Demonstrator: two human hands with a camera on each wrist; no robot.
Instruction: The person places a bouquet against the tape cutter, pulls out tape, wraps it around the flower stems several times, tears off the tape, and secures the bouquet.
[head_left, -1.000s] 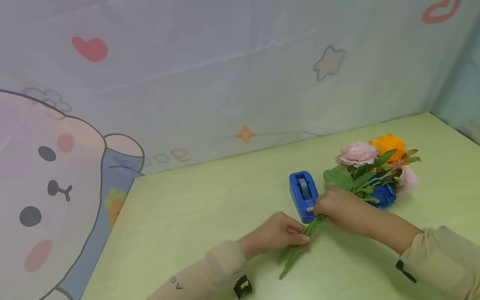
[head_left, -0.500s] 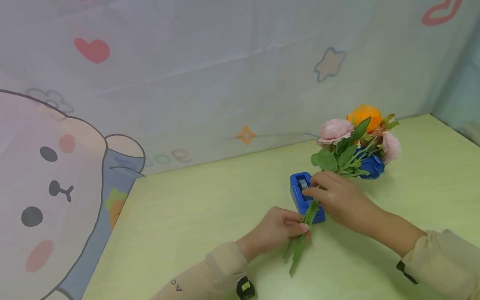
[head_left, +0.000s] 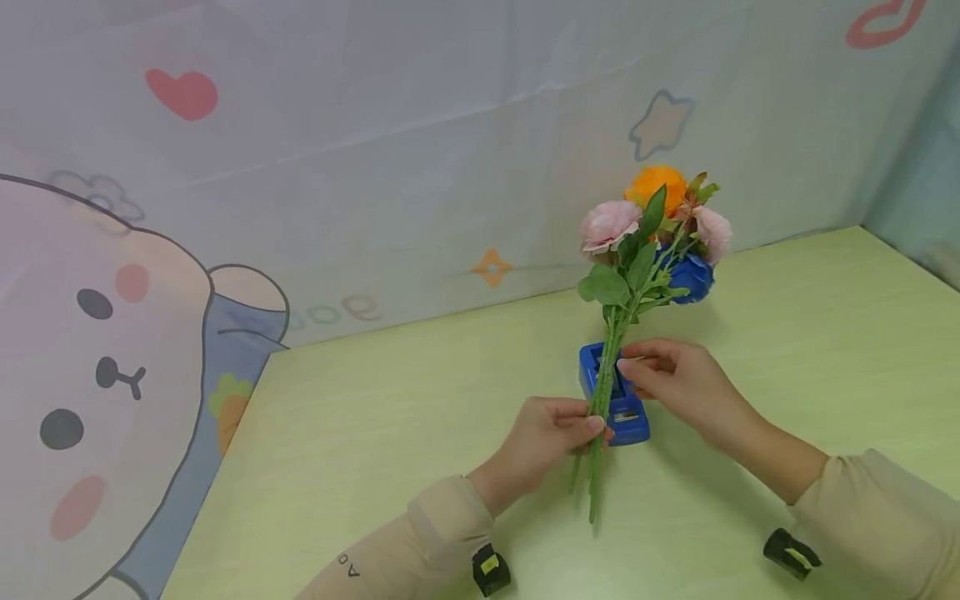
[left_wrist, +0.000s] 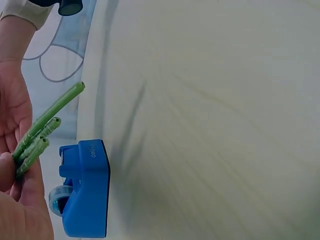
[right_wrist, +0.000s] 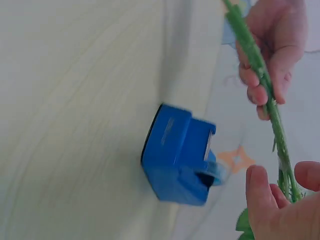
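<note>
My left hand (head_left: 551,433) pinches the green stems of an artificial flower bouquet (head_left: 637,267) between thumb and fingers. Pink, orange and blue blooms top the bouquet, which stands nearly upright above the table. In the left wrist view, the cut stem ends (left_wrist: 50,122) stick out past the left hand. My right hand (head_left: 682,379) is just right of the stems, its thumb and fingers apart in the right wrist view with the stems showing between them. Behind the stems sits a blue tape dispenser (head_left: 628,423) with a clear tape roll (left_wrist: 61,200), partly hidden in the head view.
The pale green table (head_left: 412,400) runs back to a cloth backdrop (head_left: 420,167) printed with a bear, hearts and stars. A black wrist device (head_left: 791,554) hangs below the right sleeve, and another (head_left: 491,571) below the left.
The bouquet has swung up and left from a low slant to nearly upright. My right hand has loosened from the stems, while the left keeps its pinch and has risen slightly.
</note>
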